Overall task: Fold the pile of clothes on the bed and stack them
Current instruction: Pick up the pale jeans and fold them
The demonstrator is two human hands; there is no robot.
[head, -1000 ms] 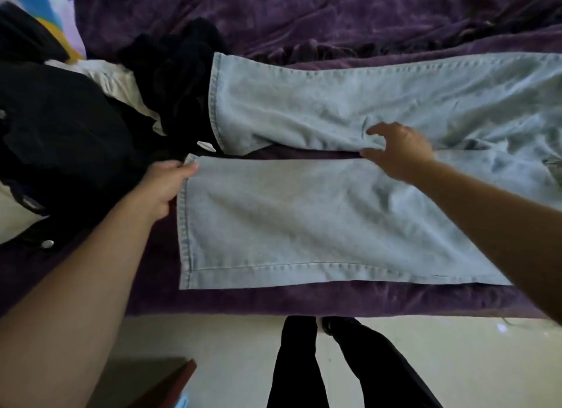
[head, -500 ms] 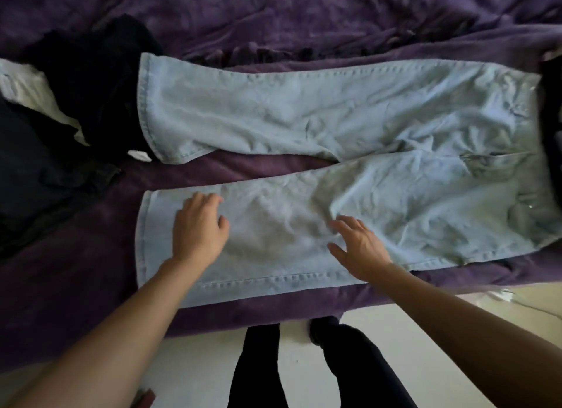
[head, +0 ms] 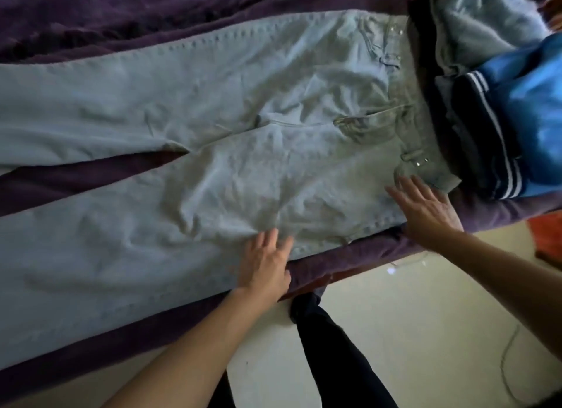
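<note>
The light-wash jeans (head: 243,118) lie front up across the purple bedspread (head: 91,18), legs running off to the left with a strip of purple showing between them, the near leg right along the bed's edge above the floor (head: 425,331). The left hand (head: 266,261) rests flat on the near seam around the thigh, fingers spread, gripping nothing. Further right, the right hand (head: 425,207) lies open by the near hip just below the waistband; it is blurred, so I'd only say its fingers look straight rather than pinching. Past the waistband sits the blue striped garment (head: 532,112) on a dark one, with another pale denim piece (head: 474,21) behind. The cloth between the hands is rumpled; folded now, those creases would likely be pressed in. A firm sweep toward the edge could slide the near leg off the bed, and lifting the waistband might drag the clothes touching it.
</note>
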